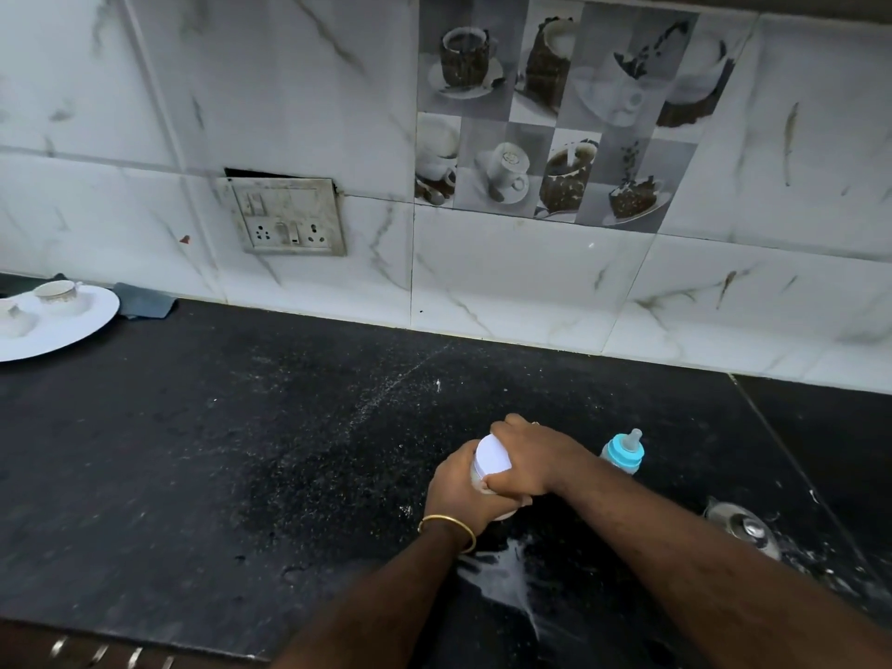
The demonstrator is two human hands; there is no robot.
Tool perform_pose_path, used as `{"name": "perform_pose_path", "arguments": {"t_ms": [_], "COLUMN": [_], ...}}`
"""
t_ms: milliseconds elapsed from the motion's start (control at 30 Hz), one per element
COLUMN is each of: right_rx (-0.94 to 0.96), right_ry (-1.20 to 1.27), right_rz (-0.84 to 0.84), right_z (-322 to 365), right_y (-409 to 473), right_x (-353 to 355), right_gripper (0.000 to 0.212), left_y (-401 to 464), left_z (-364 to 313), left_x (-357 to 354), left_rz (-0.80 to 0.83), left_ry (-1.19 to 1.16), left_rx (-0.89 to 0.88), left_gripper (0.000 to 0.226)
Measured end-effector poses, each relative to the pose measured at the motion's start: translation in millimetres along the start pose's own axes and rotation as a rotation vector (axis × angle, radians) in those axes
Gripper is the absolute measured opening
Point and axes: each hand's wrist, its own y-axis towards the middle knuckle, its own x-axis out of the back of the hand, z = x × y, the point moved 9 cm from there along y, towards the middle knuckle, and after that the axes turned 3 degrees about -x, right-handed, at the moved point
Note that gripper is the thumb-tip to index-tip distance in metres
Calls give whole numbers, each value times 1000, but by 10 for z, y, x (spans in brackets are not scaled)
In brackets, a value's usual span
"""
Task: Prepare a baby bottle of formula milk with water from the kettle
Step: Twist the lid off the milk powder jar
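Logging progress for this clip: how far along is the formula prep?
Done: baby bottle stands capped with its teat on; contents hidden. In hand: left hand holds the white-lidded jar, right hand grips its lid. Kettle sits at right; white spill on the counter is uncleaned.

Far off to the left of where the gripping is happening, a white plate is sitting on the black counter, carrying two teacups. A dark cloth is lying just beside it, and a switch socket plate is hanging slightly crooked on the marble wall tiles beyond.
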Motion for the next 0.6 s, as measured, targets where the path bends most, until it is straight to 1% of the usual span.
{"name": "perform_pose_path", "arguments": {"t_ms": [100,167,233,300,433,533,600], "right_rx": [-76,-143,-157,-109,40,159,270], "right_ry": [-142,-123,-115,-162,-209,-227,-217], "right_rz": [-98,-172,-259,-341,-426,-415,-384], "right_z": [34,39,26,-4,-38,-30,-39], "right_y": [-22,-45,-58,-28,45,75,63], "right_x": [0,-64,-139,-194,-214,-243,-218], "right_gripper": [67,75,80,78,81,78,75], "left_y": [-33,-45,-50,-28,43,86,118], "left_z": [28,67,96,107,129,144,143], "left_x": [-39,-69,-89,-108,-138,-147,-146], "left_rz": [9,10,-6,-14,-5,16,37], "left_ry": [-73,-127,-160,-172,-169,-170,-163], "left_rx": [13,19,21,5,-42,-57,-70], "left_gripper": [74,69,66,69,71,73,77]}}
